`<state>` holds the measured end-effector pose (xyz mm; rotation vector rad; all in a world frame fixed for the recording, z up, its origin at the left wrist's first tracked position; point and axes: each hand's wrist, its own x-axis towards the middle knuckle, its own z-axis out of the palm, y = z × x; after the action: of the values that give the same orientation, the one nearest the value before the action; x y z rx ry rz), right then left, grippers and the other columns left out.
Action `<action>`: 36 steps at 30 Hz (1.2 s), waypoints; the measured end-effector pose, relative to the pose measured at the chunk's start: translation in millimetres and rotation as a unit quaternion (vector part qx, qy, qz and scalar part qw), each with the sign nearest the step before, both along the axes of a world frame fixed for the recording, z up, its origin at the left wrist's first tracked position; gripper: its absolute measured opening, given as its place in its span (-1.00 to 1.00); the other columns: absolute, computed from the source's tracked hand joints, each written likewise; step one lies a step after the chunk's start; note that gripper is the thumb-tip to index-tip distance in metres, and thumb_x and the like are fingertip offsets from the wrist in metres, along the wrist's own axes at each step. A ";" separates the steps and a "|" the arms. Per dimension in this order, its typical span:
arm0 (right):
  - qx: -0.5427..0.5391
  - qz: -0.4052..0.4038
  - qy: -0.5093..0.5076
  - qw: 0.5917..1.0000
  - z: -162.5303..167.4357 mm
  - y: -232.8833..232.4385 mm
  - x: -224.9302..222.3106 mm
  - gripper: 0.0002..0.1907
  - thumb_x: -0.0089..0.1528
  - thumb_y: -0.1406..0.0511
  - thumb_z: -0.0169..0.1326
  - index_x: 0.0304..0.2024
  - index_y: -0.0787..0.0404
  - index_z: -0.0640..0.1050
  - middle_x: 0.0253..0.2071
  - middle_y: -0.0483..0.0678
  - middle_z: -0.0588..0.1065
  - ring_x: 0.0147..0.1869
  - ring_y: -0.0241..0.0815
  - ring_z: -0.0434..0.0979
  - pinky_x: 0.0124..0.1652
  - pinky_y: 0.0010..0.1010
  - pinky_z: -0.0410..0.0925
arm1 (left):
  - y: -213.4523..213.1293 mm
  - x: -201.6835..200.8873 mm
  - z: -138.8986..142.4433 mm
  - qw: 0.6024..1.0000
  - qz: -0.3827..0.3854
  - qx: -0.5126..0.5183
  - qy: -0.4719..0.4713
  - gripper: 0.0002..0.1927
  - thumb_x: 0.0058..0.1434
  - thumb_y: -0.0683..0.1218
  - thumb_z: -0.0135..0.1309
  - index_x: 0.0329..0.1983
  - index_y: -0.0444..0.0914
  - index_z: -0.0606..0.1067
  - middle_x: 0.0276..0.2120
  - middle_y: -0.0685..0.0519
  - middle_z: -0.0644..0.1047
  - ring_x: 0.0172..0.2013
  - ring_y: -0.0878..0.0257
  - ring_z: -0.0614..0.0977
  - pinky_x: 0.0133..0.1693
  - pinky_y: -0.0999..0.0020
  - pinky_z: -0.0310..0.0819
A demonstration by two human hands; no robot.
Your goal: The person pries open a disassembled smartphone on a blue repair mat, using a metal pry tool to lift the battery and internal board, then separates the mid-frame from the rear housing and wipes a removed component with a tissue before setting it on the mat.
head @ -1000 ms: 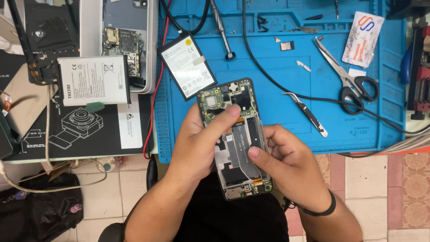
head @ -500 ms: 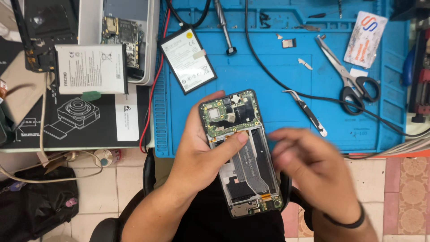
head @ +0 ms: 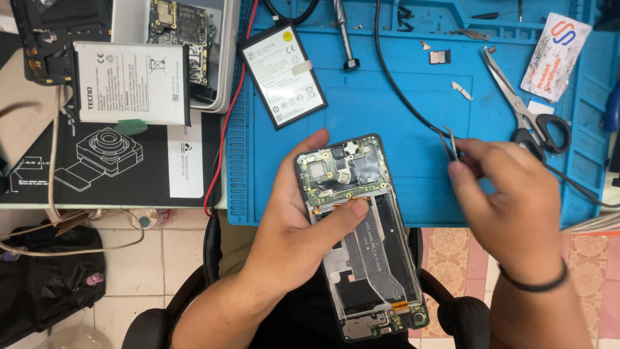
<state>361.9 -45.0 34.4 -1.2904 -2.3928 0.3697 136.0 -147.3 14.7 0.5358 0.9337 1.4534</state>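
From my head camera: my left hand grips the opened phone above my lap, thumb across its board. My right hand pinches the tweezers over the blue mat.

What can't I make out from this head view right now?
- Tweezers: mostly hidden inside the right hand.
- Opened phone: left edge covered by the left hand; thumb hides part of the board.
- Scissors: one handle loop partly behind the right hand.
- Loose battery: label too small to read.
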 end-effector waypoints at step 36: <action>-0.267 0.083 0.084 0.956 31.5 -30.3 -11.6 -0.68 0.03 0.34 0.36 -0.16 0.25 0.66 -0.22 -0.07 0.67 -0.21 -0.28 0.66 -0.23 -0.50 0.48 | -18.0 -0.7 -3.5 0.998 -0.051 0.018 0.019 -0.20 0.32 -0.34 0.10 0.55 -0.37 -0.01 0.07 -0.01 0.51 0.02 0.38 0.56 0.11 0.42 0.49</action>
<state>350.3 -75.3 65.8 -1.1969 -2.3407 1.1924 135.3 -165.3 11.2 0.6321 0.8988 1.3748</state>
